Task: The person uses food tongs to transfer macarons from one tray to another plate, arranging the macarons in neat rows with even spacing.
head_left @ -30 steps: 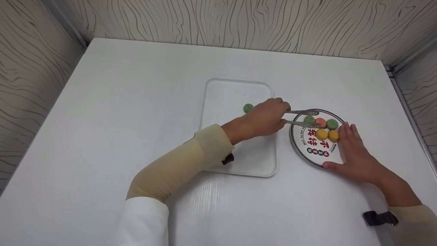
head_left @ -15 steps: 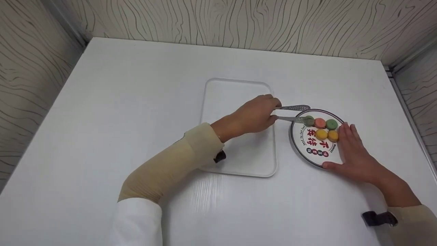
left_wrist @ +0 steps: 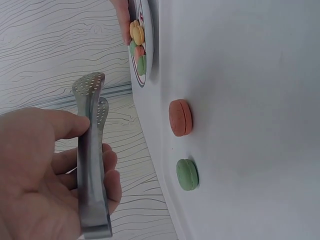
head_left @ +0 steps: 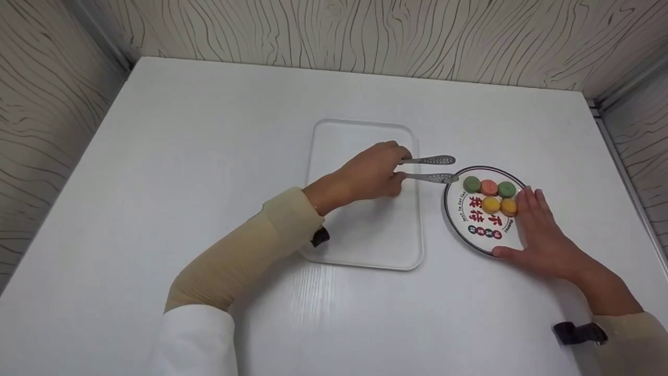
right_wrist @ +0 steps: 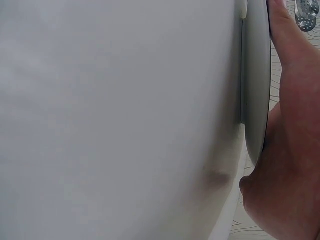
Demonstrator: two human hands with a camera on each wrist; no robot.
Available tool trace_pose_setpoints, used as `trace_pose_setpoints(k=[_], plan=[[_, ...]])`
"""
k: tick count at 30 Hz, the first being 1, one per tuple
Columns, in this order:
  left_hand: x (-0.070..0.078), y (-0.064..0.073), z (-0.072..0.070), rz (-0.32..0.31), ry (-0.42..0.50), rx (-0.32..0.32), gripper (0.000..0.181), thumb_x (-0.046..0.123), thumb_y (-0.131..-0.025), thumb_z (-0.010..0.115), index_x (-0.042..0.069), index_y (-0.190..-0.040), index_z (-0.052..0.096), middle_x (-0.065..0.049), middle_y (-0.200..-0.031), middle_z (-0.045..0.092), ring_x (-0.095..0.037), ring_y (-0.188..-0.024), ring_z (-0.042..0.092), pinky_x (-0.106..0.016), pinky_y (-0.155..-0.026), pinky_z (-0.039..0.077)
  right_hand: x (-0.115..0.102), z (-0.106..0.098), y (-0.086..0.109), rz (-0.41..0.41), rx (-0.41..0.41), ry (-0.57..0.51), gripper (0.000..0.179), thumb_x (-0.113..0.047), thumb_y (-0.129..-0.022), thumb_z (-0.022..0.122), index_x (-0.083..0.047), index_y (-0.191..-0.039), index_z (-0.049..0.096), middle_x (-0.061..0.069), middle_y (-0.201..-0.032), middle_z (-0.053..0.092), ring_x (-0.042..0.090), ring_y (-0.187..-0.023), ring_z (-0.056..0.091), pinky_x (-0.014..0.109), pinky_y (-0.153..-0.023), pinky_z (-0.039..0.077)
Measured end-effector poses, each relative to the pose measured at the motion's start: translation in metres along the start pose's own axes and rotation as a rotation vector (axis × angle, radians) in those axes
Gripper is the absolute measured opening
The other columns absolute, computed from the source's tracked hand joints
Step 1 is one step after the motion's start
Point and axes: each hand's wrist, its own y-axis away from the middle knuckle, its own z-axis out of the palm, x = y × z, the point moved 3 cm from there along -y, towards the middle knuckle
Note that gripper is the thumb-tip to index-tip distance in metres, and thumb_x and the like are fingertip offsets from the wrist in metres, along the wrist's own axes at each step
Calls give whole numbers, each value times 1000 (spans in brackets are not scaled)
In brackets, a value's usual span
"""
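My left hand [head_left: 371, 171] holds metal tongs [head_left: 425, 177] above the white tray [head_left: 376, 245]. Nothing sits between the spread, perforated tong tips, which point at the plate's left rim. In the left wrist view, a reddish macaron [left_wrist: 180, 117] and a green macaron [left_wrist: 187, 174] lie on the tray, hidden in the head view. My right hand [head_left: 548, 243] rests on the right rim of the round printed plate [head_left: 514, 241], fingers straight and thumb apart. On this plate, a green macaron [head_left: 472, 184], a pink macaron [head_left: 489, 187] and another green macaron [head_left: 506, 189] form a row above two yellow macarons [head_left: 491, 204].
The white table [head_left: 209, 130] surrounds the tray and plate. Wood-patterned panels [head_left: 339, 36] stand behind it and at both sides. A dark strap [head_left: 579, 333] is worn at the right wrist.
My left hand has drawn the tongs leftward, from over the green and pink macarons back over the tray. The macarons on the plate and my right hand stay nearly still.
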Motion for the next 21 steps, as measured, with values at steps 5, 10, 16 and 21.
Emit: trace_pose_setpoints(k=[5,10,16,21], plan=[[-7,3,-3,-19,5,4,36,11,-99,65,2,-134,61,-9,-119,64,-16,-101,54,-25,-90,47,1,0,0,-13,7,-12,125,-52,-87,75,7,-157,-10,29,-165,-15,39,-151,-25,54,-122,-7],[-12,8,-8,-2,-7,22,34,9,-100,64,0,-133,61,-11,-120,65,-17,-103,55,-26,-90,48,3,0,0,-30,13,-7,125,-50,-87,76,8,-157,-10,29,-165,-14,40,-151,-24,54,-122,-7],[-20,13,-11,1,-12,41,32,8,-101,63,0,-132,62,-11,-119,67,-17,-102,56,-27,-92,48,3,0,0,-25,4,-1,125,-51,-88,75,9,-157,-10,30,-164,-15,39,-150,-25,50,-122,-10],[-27,18,-14,-38,5,58,34,12,-101,64,2,-133,62,-11,-122,66,-17,-105,57,-28,-96,49,3,0,0,-31,13,-3,125,-51,-87,76,8,-157,-10,30,-164,-15,39,-151,-25,49,-122,-10]])
